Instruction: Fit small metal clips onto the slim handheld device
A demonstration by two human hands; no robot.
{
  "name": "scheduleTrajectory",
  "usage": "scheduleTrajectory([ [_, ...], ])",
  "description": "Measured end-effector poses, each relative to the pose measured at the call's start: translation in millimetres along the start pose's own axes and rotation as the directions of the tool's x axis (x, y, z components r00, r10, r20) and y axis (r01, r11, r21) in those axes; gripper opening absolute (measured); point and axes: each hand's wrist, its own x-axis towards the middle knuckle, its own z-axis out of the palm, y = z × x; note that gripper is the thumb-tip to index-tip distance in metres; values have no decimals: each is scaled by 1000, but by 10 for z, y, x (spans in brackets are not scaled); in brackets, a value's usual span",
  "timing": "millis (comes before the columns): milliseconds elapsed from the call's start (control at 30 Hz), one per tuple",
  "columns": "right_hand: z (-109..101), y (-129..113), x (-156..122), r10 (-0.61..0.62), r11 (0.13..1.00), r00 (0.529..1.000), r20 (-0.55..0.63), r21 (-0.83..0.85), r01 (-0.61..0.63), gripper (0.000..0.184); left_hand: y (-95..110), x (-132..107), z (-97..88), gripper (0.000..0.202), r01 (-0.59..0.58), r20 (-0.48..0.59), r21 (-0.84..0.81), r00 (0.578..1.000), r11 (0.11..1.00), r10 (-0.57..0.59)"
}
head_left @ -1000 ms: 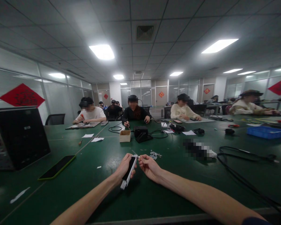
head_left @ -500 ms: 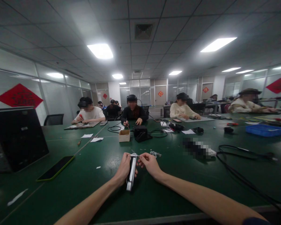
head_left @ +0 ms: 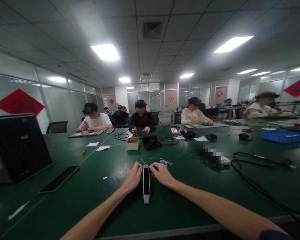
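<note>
A slim black-and-white device (head_left: 146, 182) stands between my hands over the green table (head_left: 90, 196), its long side pointing at me. My left hand (head_left: 132, 178) is curled round its left side and holds it. My right hand (head_left: 161, 173) has its fingers pinched together at the device's far top end. Just beyond my hands lies a small cluster of silvery metal parts (head_left: 166, 162).
A phone in a green case (head_left: 60, 179) lies to the left, beside a black monitor (head_left: 18, 146). A cardboard box (head_left: 132, 144) and a black unit (head_left: 150, 142) sit further back. Black cables (head_left: 260, 186) run across the right. A blue tray (head_left: 282, 136) is far right. Several people work opposite.
My left hand has turned the device from a slant to point straight at me and lowered it towards the table. My right hand stayed pinched at its top end.
</note>
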Motion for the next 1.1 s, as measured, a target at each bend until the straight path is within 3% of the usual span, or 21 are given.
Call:
scheduleTrajectory([
  [133, -79, 36, 18, -74, 985, 996, 41, -152, 79, 27, -113, 97, -92, 17, -261, 62, 420, 964, 869, 259],
  [267, -133, 66, 24, -107, 954, 987, 117, -269, 136, 27, -210, 150, -100, 20, -325, 130, 571, 943, 754, 308],
  [500, -189, 139, 40, -141, 928, 961, 239, -305, 213, 24, -274, 189, -93, 23, -307, 161, 635, 950, 708, 267],
  [800, -208, 182, 42, -239, 878, 939, 249, -359, 318, 18, -321, 207, -108, 25, -324, 177, 642, 945, 695, 277],
  [1100, -260, 167, 45, -259, 869, 920, 295, -345, 355, 21, -209, 151, -116, 23, -329, 170, 619, 943, 713, 287],
])
